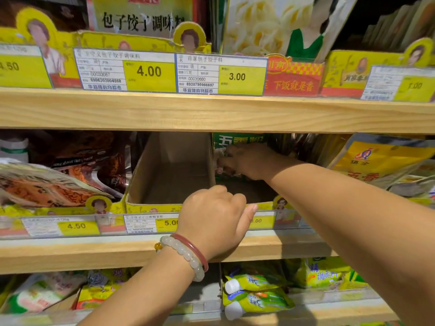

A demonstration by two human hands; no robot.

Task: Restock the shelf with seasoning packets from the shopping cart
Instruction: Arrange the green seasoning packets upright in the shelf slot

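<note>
Wooden shelves (164, 111) fill the view, three tiers of seasoning goods behind yellow price tags. On the middle tier the right hand (247, 161) reaches far back into a cardboard display box, fingers curled round a green seasoning packet (237, 140) that stands upright against the box's rear; only the packet's top edge with white lettering shows above the knuckles. Just left of it sits an open cardboard box (169, 170), its brown floor bare. The left hand (214, 217), nearer the camera, rests at the front lip of these boxes with fingers curled over the cardboard edge and thumb pointing right across a price tag (150, 223); a pale bead bracelet (186, 255) and a red bangle circle its wrist. Further left lie dark and orange packets (58, 184) stacked flat. To the right, yellow packets (381, 161) lean at a tilt. On the bottom tier, green-and-yellow pouches with white caps (254, 295) lie on their sides.
</note>
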